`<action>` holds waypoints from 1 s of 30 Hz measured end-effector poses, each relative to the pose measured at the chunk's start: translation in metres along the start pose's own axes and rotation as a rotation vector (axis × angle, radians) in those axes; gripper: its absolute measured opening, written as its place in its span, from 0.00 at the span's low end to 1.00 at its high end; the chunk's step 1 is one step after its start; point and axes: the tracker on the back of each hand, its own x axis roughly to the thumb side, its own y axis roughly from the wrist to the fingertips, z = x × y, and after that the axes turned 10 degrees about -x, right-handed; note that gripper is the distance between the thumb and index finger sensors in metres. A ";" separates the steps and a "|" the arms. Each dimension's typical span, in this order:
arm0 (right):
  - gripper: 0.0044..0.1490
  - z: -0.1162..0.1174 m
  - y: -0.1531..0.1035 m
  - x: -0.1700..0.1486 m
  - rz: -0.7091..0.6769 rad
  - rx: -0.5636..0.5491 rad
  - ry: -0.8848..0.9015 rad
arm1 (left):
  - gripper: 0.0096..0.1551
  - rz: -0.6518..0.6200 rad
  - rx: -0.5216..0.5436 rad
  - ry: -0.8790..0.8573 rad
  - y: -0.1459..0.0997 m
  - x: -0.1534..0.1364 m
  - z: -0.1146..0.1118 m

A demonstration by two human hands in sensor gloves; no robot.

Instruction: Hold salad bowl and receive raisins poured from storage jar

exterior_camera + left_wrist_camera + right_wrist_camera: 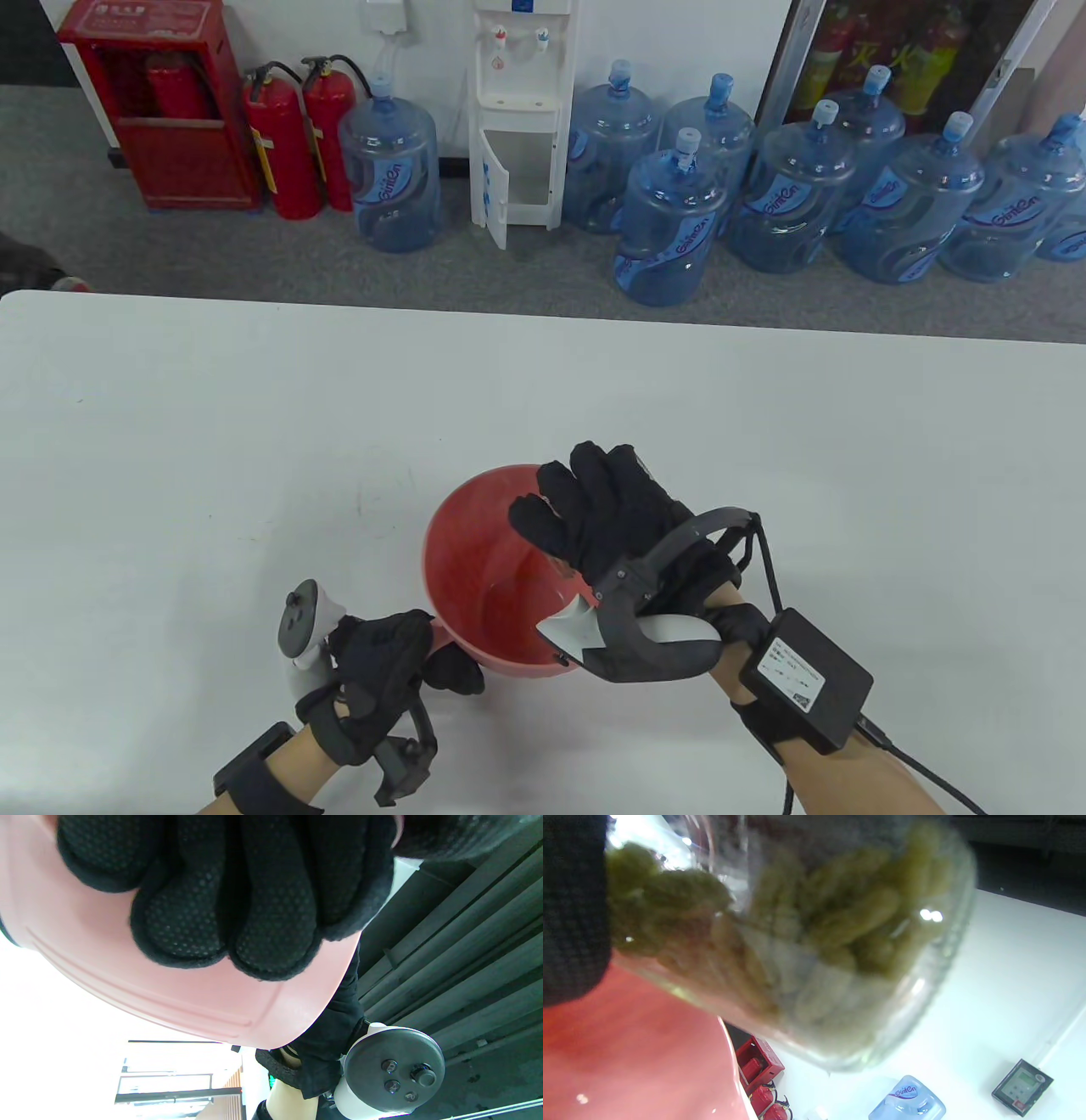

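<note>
- Lower centre of the table view: the left hand [382,671] grips the red salad bowl [484,586] by its near rim on the white desk [170,441].
- The right hand [619,526] holds the storage jar [818,955] tilted over the bowl.
- Greenish raisins [840,921] crowd the jar; none visible in the bowl, so pouring appears barely begun.

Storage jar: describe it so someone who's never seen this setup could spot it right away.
Start at the white table and find the red bowl near its front edge. Above the bowl, the right hand grips the jar, which it hides in the table view. In the right wrist view it is the only clear container, filled with greenish raisins, unlike the opaque bowl beside it.
</note>
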 end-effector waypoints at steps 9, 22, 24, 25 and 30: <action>0.68 -0.001 0.004 0.011 -0.053 -0.013 -0.058 | 0.21 0.007 -0.002 0.000 0.000 -0.001 -0.001; 0.68 -0.007 0.008 0.020 -0.149 -0.026 -0.156 | 0.21 0.004 -0.003 0.006 -0.001 -0.002 -0.001; 0.68 -0.011 0.011 0.018 -0.163 -0.027 -0.171 | 0.21 0.004 -0.003 0.004 -0.001 -0.002 -0.001; 0.68 -0.012 0.011 0.018 -0.172 -0.028 -0.181 | 0.21 0.004 -0.003 0.004 -0.001 -0.002 -0.001; 0.68 -0.016 0.013 0.016 -0.189 -0.032 -0.192 | 0.21 0.004 -0.001 0.004 -0.001 -0.003 -0.001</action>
